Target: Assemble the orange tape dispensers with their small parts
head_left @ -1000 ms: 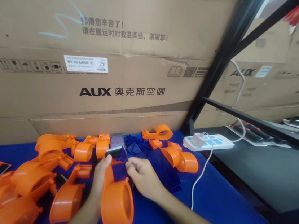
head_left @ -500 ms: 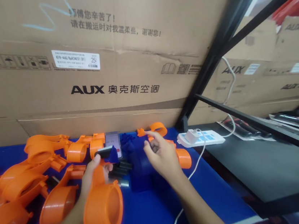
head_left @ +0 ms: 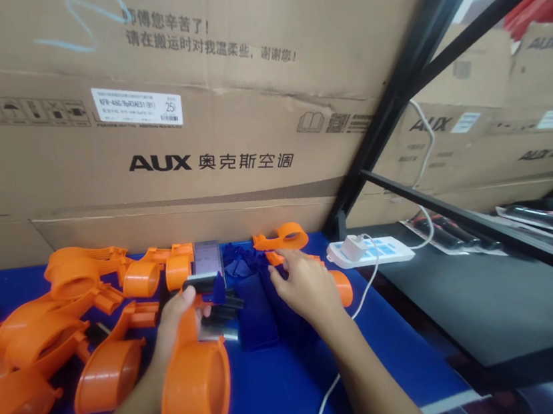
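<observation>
My left hand point(head_left: 172, 324) is closed around an orange plastic tape dispenser point(head_left: 196, 391), its wide ring hanging toward me. At the dispenser's upper end sit a black strip and a small blue piece point(head_left: 217, 288). My right hand point(head_left: 309, 290) hovers at the right of a pile of small blue plastic pieces point(head_left: 238, 263), thumb and forefinger apart with no object visible between them. Its fingertips are close to an orange part lying behind; whether they touch is unclear. Several black pieces point(head_left: 223, 311) lie between my hands, next to a dark blue box-like shape point(head_left: 256, 313).
More orange dispensers point(head_left: 108, 375) crowd the left of the blue table. A phone point(head_left: 207, 259) leans at the back before a large cardboard box point(head_left: 204, 108). On the right are a white power strip point(head_left: 387, 250), its cable, and a black metal frame point(head_left: 377, 127).
My left hand has shifted slightly right with the dispenser. My right hand has moved a little right and down, its forefinger lower and less raised, uncovering more of the orange ring behind.
</observation>
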